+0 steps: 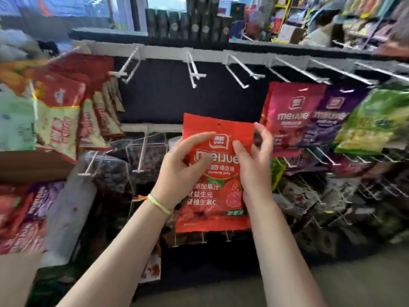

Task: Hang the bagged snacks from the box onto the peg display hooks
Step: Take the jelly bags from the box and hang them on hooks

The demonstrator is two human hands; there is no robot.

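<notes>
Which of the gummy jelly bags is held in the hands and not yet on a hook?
The red-orange bag in the middle. Both the left hand and right hand grip it, while the magenta bag and purple bag hang at the right.

A retail shop is shown. White peg display hooks (244,73) are fixed in rows across a dark back panel (168,100), and bagged snacks (294,118) are hung from them at left and right. More packed merchandise shelves (363,21) are seen in the upper right of the frame.
</notes>
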